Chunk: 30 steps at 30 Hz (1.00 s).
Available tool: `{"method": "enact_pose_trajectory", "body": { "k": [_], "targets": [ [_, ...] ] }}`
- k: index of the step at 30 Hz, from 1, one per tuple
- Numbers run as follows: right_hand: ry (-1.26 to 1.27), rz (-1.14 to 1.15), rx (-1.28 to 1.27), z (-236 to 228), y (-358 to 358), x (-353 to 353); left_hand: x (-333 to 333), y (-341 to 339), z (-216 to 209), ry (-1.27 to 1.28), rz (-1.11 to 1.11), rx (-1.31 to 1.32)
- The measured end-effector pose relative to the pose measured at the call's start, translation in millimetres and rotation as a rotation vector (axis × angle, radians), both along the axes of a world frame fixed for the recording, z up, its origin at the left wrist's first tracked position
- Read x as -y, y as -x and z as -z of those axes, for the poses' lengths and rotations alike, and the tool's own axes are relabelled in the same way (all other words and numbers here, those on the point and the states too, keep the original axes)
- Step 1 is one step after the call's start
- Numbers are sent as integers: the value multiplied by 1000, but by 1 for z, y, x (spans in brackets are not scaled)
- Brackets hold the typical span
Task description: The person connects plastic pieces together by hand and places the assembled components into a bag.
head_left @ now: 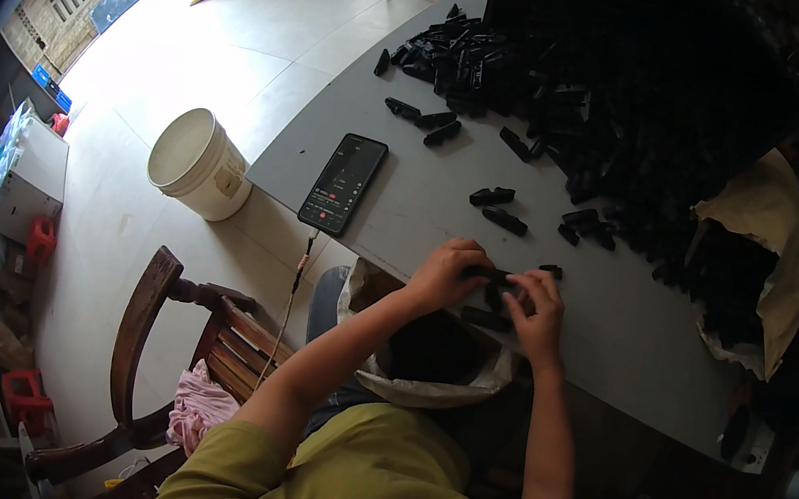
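Over the near edge of the grey table (406,200), my left hand (447,274) and my right hand (538,318) meet at a small black plastic piece (491,275). Fingertips of both hands are closed on it from either side; its exact kind is too dark to tell. Just below, another elongated black piece (486,319) lies at the table edge. A small black part (551,271) rests beyond my right fingertips. An open whitish sack (431,393) with a dark inside sits under my forearms, against the table edge.
Loose black pieces (504,221) lie farther up the table, before a large black heap (627,128). A torn brown paper sack (792,241) holds dark contents at right. A phone (344,182) with a cable lies left, near a white bucket (191,162) and a wooden chair (146,337).
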State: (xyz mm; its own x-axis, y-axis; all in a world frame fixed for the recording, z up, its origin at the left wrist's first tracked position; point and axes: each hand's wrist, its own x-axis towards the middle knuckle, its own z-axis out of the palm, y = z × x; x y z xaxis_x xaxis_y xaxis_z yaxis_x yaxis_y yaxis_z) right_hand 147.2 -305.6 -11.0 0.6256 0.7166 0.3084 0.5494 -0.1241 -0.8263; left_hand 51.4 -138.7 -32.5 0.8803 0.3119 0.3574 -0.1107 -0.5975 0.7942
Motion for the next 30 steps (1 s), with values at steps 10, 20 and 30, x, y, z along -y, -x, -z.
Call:
{"method": "enact_pose_trajectory", "body": {
  "k": [10, 20, 30],
  "targets": [
    [211, -181, 325, -7, -2, -4, 1, -1, 6, -52, -163, 75],
    [252, -42, 387, 2, 1, 8, -3, 1, 5, -39, -128, 47],
    [171, -62, 384, 3, 0, 18, -6, 4, 4, -57, -68, 28]
  ]
}}
